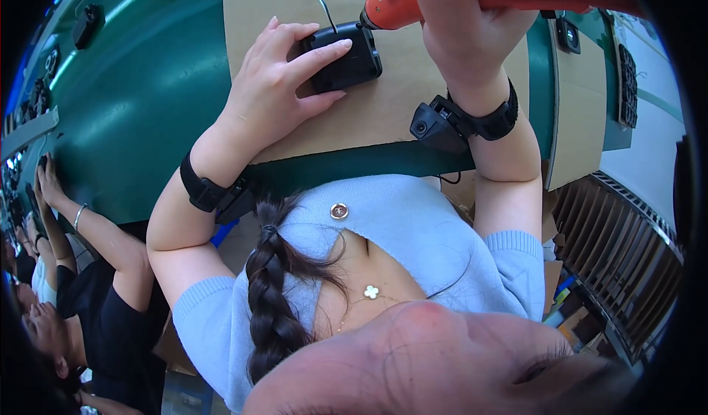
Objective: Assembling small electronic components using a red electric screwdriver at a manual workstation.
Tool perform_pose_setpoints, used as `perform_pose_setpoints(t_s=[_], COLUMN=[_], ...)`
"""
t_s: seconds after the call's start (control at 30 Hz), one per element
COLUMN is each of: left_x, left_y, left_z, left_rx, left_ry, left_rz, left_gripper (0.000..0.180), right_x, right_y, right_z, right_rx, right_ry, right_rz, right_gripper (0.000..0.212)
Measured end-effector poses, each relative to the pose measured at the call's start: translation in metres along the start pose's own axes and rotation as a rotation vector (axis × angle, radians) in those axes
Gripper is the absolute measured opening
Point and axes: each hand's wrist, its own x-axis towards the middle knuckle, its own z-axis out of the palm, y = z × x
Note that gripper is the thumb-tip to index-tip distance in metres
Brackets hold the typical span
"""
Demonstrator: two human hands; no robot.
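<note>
Nearest: light-blue knit top (pixel 391 201), dark braid (pixel 273 297), then both forearms with a black wrist camera strapped on each. Left hand (pixel 284 68) is part-curled, fingers spread around a black case (pixel 363 63), index laid across its face, thumb along the near edge; it has hold of it. Right hand (pixel 473 35) is closed around an orange power driver (pixel 402 8), some fingers cut off by the frame top.

Step looks like driving at the case's far corner: dark tip sits right there, contact likely, screw itself not visible. Next move probably calls for a pinned case, tip square and seated; slipping could scratch the shell.

Case lies on a cardboard sheet (pixel 383 116), slightly turned. Boxy, rounded corners, low sheen, small notches on the right side. A bent metal rod (pixel 324 6) meets its far edge; can't tell if fixed.

Beyond: green tabletop (pixel 147 105), more dark parts along the left, second cardboard sheet (pixel 580 113) right, slatted rack (pixel 619 245), co-worker in black (pixel 110 319) at left.
</note>
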Motion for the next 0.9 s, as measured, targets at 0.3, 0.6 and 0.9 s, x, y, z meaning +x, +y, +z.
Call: perform_pose_setpoints(t_s=[0.3, 0.6, 0.9], left_x=[0.002, -0.004, -0.004], left_y=[0.004, 0.003, 0.002], left_z=[-0.001, -0.001, 0.000], left_rx=[-0.001, -0.026, -0.026], left_ry=[0.006, 0.015, 0.016], left_rz=[-0.013, -0.024, 0.009], left_gripper=[0.060, 0.061, 0.063], right_x=[-0.002, 0.010, 0.006], right_y=[0.002, -0.019, -0.007], right_z=[0.010, 0.001, 0.032], right_rx=[-0.161, -0.062, 0.052], right_ry=[0.090, 0.043, 0.003], right_rz=[-0.028, 0.043, 0.127], right_gripper=[0.045, 0.031, 0.031])
